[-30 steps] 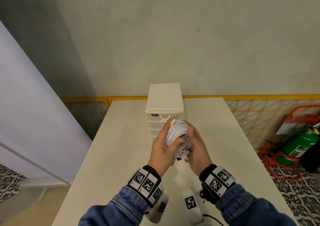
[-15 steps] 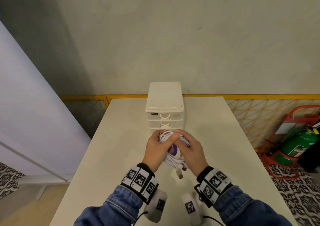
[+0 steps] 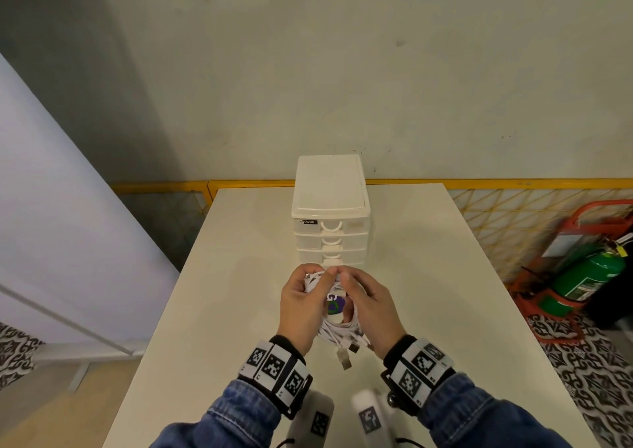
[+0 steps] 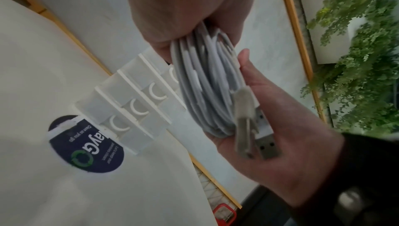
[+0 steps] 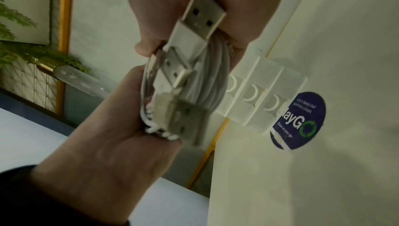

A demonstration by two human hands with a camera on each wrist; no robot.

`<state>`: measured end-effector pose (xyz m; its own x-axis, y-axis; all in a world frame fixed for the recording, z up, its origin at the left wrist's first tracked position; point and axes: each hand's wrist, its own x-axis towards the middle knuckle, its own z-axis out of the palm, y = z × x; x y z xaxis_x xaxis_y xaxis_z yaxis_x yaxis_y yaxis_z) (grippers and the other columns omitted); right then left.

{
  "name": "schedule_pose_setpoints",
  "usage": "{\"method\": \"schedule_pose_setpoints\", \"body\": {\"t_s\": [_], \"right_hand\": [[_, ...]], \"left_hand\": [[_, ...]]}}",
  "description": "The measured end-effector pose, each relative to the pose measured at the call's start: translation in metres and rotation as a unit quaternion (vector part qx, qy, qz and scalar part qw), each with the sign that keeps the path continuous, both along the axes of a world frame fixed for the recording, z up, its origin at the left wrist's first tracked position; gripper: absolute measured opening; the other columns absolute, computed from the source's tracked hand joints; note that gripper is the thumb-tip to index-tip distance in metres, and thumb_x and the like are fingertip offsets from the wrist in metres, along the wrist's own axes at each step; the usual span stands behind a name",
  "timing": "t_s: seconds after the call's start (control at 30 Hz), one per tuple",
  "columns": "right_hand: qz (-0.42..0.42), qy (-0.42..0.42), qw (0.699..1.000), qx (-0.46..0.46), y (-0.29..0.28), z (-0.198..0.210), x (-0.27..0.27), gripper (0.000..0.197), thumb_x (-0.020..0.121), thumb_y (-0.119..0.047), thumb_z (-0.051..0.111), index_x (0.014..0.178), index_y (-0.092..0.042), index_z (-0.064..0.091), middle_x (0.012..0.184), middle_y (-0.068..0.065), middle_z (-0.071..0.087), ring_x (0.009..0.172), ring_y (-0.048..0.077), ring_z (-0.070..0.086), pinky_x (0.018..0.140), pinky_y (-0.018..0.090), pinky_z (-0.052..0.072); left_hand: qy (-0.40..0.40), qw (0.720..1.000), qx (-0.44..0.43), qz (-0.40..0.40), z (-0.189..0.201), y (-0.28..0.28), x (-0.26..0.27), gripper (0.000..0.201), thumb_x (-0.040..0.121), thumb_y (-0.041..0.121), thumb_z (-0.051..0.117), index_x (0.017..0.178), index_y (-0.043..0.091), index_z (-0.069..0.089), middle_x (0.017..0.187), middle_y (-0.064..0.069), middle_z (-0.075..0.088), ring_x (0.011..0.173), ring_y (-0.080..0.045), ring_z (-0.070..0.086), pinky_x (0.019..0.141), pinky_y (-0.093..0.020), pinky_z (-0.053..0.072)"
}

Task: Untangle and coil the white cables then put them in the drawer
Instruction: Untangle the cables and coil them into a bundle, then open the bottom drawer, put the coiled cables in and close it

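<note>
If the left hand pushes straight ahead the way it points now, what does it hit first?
Probably the drawer unit. The left hand, gripping the coiled cables with the right hand, points at its lower drawers, all shut. The gap looks short, though depth is unclear.

The head view looks down and forward over the table (image 3: 428, 276). Both wrist views look from very near, tilted, along the palms. All three share the drawer unit (image 3: 330, 207) and the cable coil (image 4: 207, 84).

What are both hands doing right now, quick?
Left hand: grips the coiled white cables.
Right hand: grips the same coil.
</note>
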<state>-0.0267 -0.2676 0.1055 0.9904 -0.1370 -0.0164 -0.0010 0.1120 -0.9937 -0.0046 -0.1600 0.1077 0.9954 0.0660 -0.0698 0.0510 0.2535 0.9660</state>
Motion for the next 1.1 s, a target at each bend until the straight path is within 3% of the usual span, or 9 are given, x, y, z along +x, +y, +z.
{"method": "schedule_pose_setpoints", "body": {"t_s": [0.23, 0.43, 0.6, 0.7, 0.8, 0.9, 0.97, 1.03, 1.1], "right_hand": [[-0.026, 0.059, 0.998, 0.012, 0.023, -0.007, 0.008, 0.027, 0.091, -0.038, 0.051, 0.095, -0.018, 0.069, 0.1, 0.011, 0.072, 0.093, 0.024, 0.068, 0.089, 0.041, 0.053], [-0.131, 0.054, 0.988, 0.067, 0.027, 0.003, 0.01, 0.035, 0.089, -0.034, 0.056, 0.085, -0.002, 0.07, 0.053, -0.004, 0.066, 0.046, 0.005, 0.059, 0.045, 0.016, 0.046], [-0.164, 0.032, 0.982, 0.094, 0.021, 0.004, 0.01, 0.016, 0.089, -0.02, 0.059, 0.1, -0.014, 0.069, 0.046, -0.008, 0.057, 0.036, 0.001, 0.045, 0.038, 0.013, 0.038], [-0.166, 0.023, 0.984, 0.053, 0.009, 0.007, 0.016, 0.015, 0.088, -0.017, 0.06, 0.097, -0.01, 0.07, 0.056, -0.003, 0.061, 0.039, 0.001, 0.049, 0.04, 0.012, 0.039], [-0.163, 0.007, 0.985, -0.052, -0.013, 0.009, 0.031, 0.013, 0.086, -0.021, 0.062, 0.092, -0.014, 0.072, 0.077, 0.001, 0.071, 0.066, 0.01, 0.062, 0.059, 0.016, 0.049], [-0.132, -0.011, 0.983, -0.129, -0.037, 0.009, 0.046, 0.014, 0.086, -0.023, 0.061, 0.096, -0.023, 0.071, 0.079, 0.001, 0.07, 0.069, 0.015, 0.06, 0.068, 0.025, 0.051], [-0.102, -0.027, 0.979, -0.175, -0.051, 0.012, 0.056, 0.018, 0.085, -0.026, 0.061, 0.1, -0.033, 0.069, 0.071, -0.004, 0.066, 0.063, 0.011, 0.057, 0.069, 0.027, 0.051], [-0.078, -0.039, 0.97, -0.225, -0.065, 0.018, 0.068, 0.024, 0.084, -0.03, 0.061, 0.106, -0.038, 0.066, 0.068, -0.008, 0.063, 0.062, 0.009, 0.057, 0.072, 0.025, 0.051], [-0.059, -0.043, 0.955, -0.289, -0.081, 0.028, 0.082, 0.031, 0.084, -0.033, 0.061, 0.113, -0.042, 0.062, 0.068, -0.007, 0.062, 0.066, 0.012, 0.059, 0.075, 0.026, 0.049]], "left_hand": [[-0.08, 0.995, 0.058, 0.035, -0.011, 0.013, 0.004, 0.014, 0.081, 0.005, 0.07, 0.073, 0.008, 0.058, 0.067, -0.004, 0.059, 0.06, -0.011, 0.055, 0.058, -0.021, 0.048], [-0.078, 0.996, 0.045, -0.024, -0.009, 0.007, 0.007, 0.025, 0.083, 0.006, 0.067, 0.067, 0.004, 0.048, 0.057, -0.002, 0.051, 0.049, -0.004, 0.049, 0.049, -0.017, 0.043], [-0.082, 0.995, 0.054, -0.029, -0.014, 0.001, 0.01, 0.025, 0.084, 0.005, 0.067, 0.067, 0.007, 0.048, 0.061, -0.005, 0.055, 0.055, -0.008, 0.052, 0.053, -0.021, 0.045], [-0.07, 0.996, 0.037, -0.048, -0.015, -0.006, 0.013, 0.021, 0.085, 0.007, 0.066, 0.071, 0.01, 0.05, 0.068, -0.011, 0.058, 0.065, -0.021, 0.055, 0.059, -0.033, 0.048], [-0.056, 0.989, 0.042, -0.13, -0.007, -0.013, 0.017, 0.012, 0.09, 0.016, 0.059, 0.099, 0.014, 0.052, 0.073, -0.003, 0.064, 0.069, -0.022, 0.061, 0.065, -0.035, 0.053], [-0.006, 0.976, 0.077, -0.204, -0.002, -0.019, 0.03, 0.042, 0.092, 0.031, 0.052, 0.13, 0.02, 0.038, 0.098, 0.001, 0.066, 0.081, -0.005, 0.067, 0.079, -0.024, 0.054], [0.025, 0.964, 0.124, -0.234, -0.007, -0.022, 0.044, 0.065, 0.085, 0.052, 0.053, 0.14, 0.025, 0.031, 0.125, -0.004, 0.058, 0.11, -0.009, 0.059, 0.1, -0.03, 0.045], [0.063, 0.957, 0.124, -0.256, -0.011, -0.025, 0.055, 0.078, 0.077, 0.069, 0.053, 0.14, 0.027, 0.036, 0.136, -0.003, 0.053, 0.123, -0.016, 0.052, 0.107, -0.04, 0.039], [0.085, 0.962, 0.094, -0.241, -0.012, -0.024, 0.063, 0.055, 0.085, 0.061, 0.048, 0.126, 0.023, 0.05, 0.123, -0.001, 0.062, 0.115, -0.017, 0.058, 0.1, -0.04, 0.045]]}}
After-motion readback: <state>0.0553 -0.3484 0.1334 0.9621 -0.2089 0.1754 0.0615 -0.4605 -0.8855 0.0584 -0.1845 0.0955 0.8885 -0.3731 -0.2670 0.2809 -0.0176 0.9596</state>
